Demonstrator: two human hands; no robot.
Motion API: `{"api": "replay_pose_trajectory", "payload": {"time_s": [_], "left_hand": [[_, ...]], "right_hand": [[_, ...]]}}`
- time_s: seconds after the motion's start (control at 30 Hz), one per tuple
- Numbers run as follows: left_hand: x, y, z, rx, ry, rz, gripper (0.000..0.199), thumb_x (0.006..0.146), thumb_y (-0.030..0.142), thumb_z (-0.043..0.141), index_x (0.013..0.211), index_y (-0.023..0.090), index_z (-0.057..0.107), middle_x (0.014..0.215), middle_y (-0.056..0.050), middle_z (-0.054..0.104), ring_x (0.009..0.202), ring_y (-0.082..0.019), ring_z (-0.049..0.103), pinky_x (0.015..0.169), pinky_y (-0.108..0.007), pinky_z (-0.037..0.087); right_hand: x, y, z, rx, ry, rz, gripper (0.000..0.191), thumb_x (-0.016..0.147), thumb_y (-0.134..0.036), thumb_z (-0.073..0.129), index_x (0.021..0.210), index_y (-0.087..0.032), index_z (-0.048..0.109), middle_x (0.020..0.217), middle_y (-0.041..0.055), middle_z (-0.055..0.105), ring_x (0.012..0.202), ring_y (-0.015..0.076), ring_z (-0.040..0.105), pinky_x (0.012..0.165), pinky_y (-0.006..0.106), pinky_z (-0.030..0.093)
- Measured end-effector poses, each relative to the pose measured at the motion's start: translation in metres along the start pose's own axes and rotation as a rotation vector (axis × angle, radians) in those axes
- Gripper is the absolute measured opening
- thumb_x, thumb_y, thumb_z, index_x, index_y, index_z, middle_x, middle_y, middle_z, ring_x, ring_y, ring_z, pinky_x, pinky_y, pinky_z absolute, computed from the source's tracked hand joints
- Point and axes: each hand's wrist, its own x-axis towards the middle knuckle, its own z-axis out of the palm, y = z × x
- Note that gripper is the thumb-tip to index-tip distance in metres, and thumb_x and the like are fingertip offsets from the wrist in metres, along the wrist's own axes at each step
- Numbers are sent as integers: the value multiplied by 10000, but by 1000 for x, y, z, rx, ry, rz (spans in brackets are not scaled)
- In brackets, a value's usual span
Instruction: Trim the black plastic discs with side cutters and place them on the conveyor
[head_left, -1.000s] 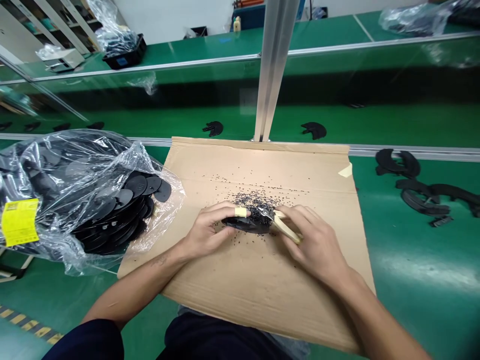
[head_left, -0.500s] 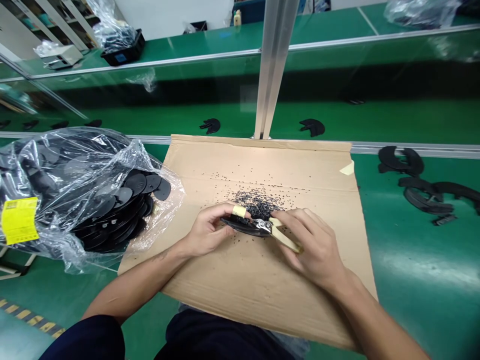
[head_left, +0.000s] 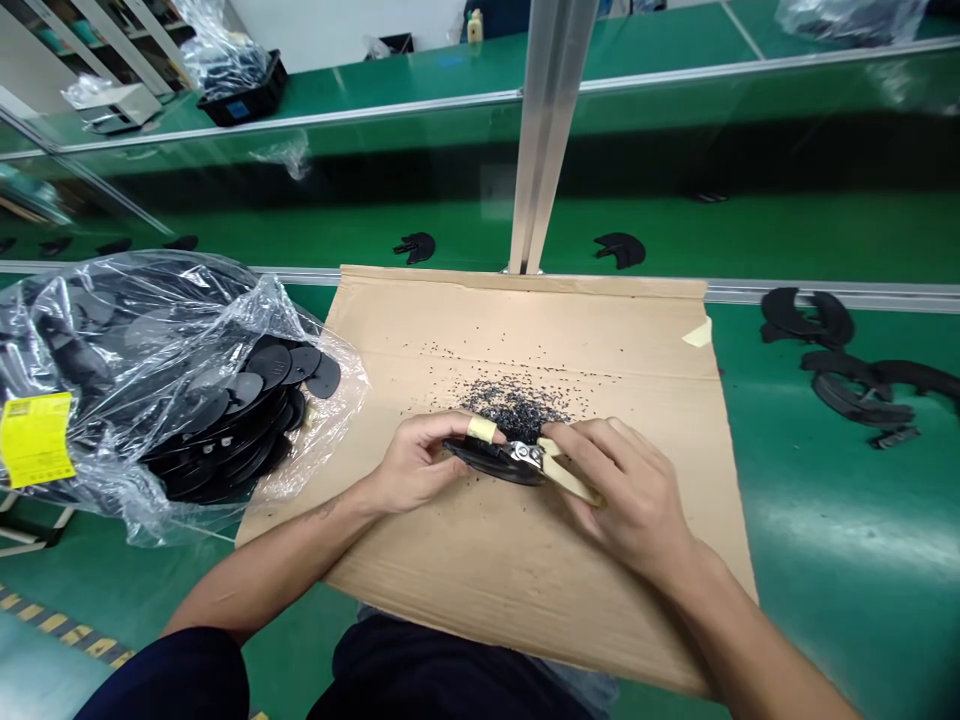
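Cardboard [head_left: 517, 570] lay strewn with black bits [head_left: 517, 408]; left hand [head_left: 420, 462] pinched black disc [head_left: 491, 463], right hand [head_left: 630, 490] gripped cream-handled pliers [head_left: 561, 474].

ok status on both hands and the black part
Left hand holding black part. Right hand gripping yellow-handled tool, head at part. Black bits scattered on cardboard.

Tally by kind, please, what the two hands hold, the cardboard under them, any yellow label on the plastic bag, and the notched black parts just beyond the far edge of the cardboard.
Pale-handled tool in right hand: 1
Black part in left hand: 1
Cardboard sheet: 1
Yellow label: 1
Notched black parts: 2
Total: 6
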Motion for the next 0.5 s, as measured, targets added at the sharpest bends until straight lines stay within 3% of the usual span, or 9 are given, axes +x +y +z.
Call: {"api": "replay_pose_trajectory", "payload": {"time_s": [0.3, 0.5], "left_hand": [[-2, 0, 6, -58, 49, -39, 276, 813, 369, 797, 989, 156, 792, 931, -99, 788, 852, -181, 749, 769, -255, 617], [-3, -2, 7, -84, 45, -36, 249, 812, 336, 802, 996, 168, 795, 934, -92, 791, 852, -171, 754, 765, -235, 619]], "right_hand": [[-1, -4, 0, -109, 34, -4, 137, 961, -155, 544, 1064, -145, 634, 783, 51, 658, 691, 154, 541, 617, 284, 416], [-1, -7, -3, -185, 55, -29, 130, 965, -143, 548, 1042, -143, 653, 739, 40, 657, 662, 143, 532, 604, 276, 405]]}}
